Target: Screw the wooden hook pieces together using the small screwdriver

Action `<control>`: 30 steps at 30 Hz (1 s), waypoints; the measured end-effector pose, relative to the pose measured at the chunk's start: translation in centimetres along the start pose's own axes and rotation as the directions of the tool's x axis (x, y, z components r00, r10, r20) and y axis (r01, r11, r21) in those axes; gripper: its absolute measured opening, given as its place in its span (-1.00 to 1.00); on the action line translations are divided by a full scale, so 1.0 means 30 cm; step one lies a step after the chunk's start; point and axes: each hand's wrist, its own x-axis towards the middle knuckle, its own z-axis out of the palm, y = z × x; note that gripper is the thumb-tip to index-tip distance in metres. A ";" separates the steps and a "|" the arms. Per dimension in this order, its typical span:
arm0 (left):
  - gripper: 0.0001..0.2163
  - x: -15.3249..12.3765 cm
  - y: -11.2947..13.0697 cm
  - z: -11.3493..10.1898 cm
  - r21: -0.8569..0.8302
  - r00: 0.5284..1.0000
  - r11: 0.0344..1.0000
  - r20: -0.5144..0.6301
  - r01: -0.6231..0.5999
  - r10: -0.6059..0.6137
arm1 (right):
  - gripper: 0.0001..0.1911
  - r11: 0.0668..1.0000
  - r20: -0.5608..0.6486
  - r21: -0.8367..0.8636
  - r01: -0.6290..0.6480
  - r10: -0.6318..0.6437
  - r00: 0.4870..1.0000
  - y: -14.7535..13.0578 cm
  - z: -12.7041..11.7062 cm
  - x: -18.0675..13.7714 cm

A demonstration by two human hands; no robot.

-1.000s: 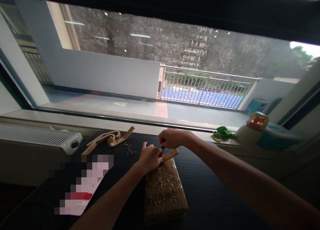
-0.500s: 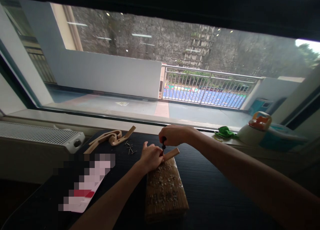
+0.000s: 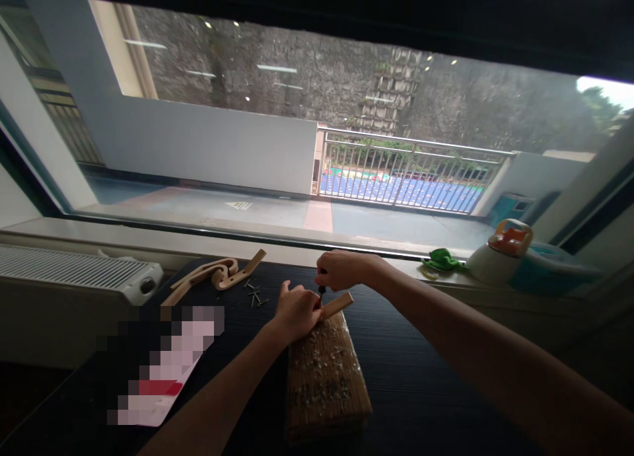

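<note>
My left hand (image 3: 296,310) is closed on a small wooden strip (image 3: 339,304) and pins it to the far end of a brown block (image 3: 324,375) strewn with shavings. My right hand (image 3: 341,269) is fisted around a dark-handled tool (image 3: 321,291) that points straight down at the strip, just beside my left thumb. The block lies on a black table (image 3: 421,377).
Curved wooden pieces (image 3: 214,275) and several loose screws (image 3: 254,295) lie at the table's far left. A blurred paper (image 3: 166,363) rests on the left. A radiator (image 3: 74,271) stands at left; a green cloth (image 3: 443,261) and white-orange container (image 3: 498,251) sit on the windowsill.
Both hands stay in place on the strip and tool; my right fist has shifted only slightly above the strip. The view wobbled a little.
</note>
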 end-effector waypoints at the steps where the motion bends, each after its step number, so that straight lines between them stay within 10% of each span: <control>1: -0.80 -0.001 0.000 0.000 -0.003 1.000 1.000 0.000 0.002 -0.002 | -0.72 1.000 0.007 -0.007 0.006 -0.006 1.000 -0.006 -0.010 -0.004; 30: -0.81 0.005 0.003 0.000 0.019 1.000 1.000 0.006 0.007 -0.007 | -0.69 0.999 0.045 -0.043 0.018 -0.016 0.999 -0.009 -0.016 0.004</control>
